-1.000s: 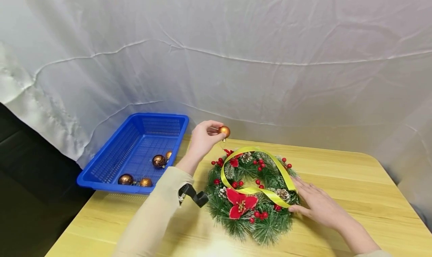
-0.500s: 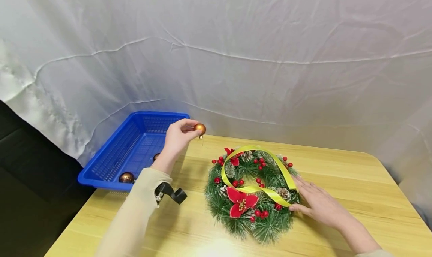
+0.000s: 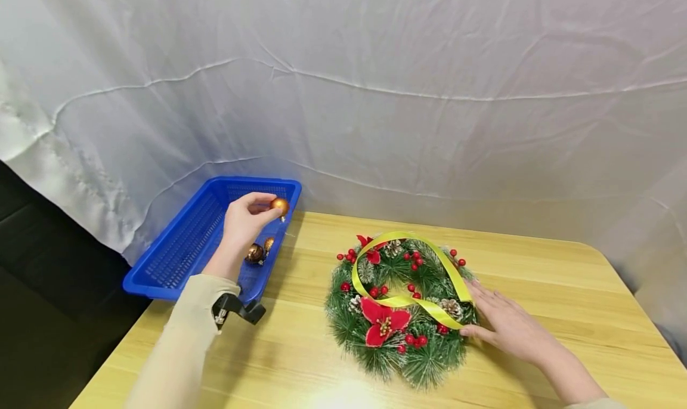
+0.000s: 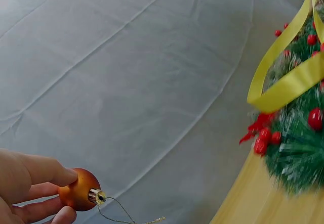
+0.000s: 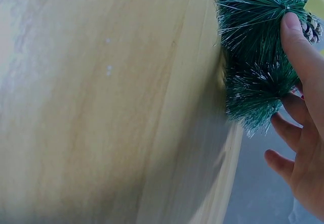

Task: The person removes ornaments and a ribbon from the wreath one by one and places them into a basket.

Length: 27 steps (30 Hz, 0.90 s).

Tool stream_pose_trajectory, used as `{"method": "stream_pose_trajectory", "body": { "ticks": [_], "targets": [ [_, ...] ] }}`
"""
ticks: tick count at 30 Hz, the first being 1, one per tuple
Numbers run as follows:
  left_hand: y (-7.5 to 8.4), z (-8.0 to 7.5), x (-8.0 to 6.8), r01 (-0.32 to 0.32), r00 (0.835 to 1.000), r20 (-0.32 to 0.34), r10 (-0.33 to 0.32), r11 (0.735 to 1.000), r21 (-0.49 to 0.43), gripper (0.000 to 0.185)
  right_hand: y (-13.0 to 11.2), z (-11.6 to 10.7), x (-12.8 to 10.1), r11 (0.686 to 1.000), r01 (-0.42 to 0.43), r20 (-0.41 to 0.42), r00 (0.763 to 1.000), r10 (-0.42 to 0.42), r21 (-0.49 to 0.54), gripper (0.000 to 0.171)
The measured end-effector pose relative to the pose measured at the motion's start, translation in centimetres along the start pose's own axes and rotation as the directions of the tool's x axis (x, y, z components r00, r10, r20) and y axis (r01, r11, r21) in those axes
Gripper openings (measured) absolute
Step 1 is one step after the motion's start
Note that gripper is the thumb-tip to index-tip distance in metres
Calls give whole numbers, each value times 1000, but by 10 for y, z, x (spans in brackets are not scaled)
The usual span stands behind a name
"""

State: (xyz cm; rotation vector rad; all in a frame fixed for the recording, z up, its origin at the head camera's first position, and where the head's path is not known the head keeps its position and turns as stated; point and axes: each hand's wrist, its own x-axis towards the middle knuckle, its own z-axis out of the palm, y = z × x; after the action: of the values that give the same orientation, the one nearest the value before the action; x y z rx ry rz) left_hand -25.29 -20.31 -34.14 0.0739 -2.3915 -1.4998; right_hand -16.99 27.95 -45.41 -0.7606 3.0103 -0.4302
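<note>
My left hand [image 3: 243, 223] pinches a shiny orange-gold Christmas ball [image 3: 279, 206] over the right side of the blue basket [image 3: 179, 257]. In the left wrist view the ball [image 4: 78, 191] shows its metal cap and a thin gold hanging loop [image 4: 119, 208]. A green pine wreath [image 3: 429, 361] lies on the table, decorated with red flowers, red berries and pine cones. Across its top runs a yellow ribbon [image 3: 397, 302]. My right hand [image 3: 510, 325] rests against the wreath's right edge with extended fingers; in the right wrist view its thumb [image 5: 292, 29] touches the pine needles.
Inside the basket are other balls, among them a dark brown ball [image 3: 254, 253] and a glittery gold one [image 3: 269, 244]. The wooden table [image 3: 579, 313] ends at a grey-white cloth [image 3: 429, 141] behind it. Something black [image 3: 43, 290] stands at the left.
My left hand has carried the Christmas ball leftward, away from above the wreath to over the basket. My right hand and the wreath stay in place.
</note>
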Motion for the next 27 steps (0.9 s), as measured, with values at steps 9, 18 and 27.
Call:
{"method": "stream_pose_trajectory", "body": {
  "ticks": [9,18,27],
  "targets": [
    [-27,-32,-1,66,995,-77,-60,994,83,35,-2,0,0,1000,1,-4,1000,-1,-1,87],
    [-43,-48,-3,110,990,-101,-101,990,88,38,1,-1,-1,1000,-2,-6,1000,2,3,88],
    [-56,-59,3,178,978,-134,-160,974,140,40,2,0,-1,1000,-2,-7,1000,2,14,88]
  ]
}}
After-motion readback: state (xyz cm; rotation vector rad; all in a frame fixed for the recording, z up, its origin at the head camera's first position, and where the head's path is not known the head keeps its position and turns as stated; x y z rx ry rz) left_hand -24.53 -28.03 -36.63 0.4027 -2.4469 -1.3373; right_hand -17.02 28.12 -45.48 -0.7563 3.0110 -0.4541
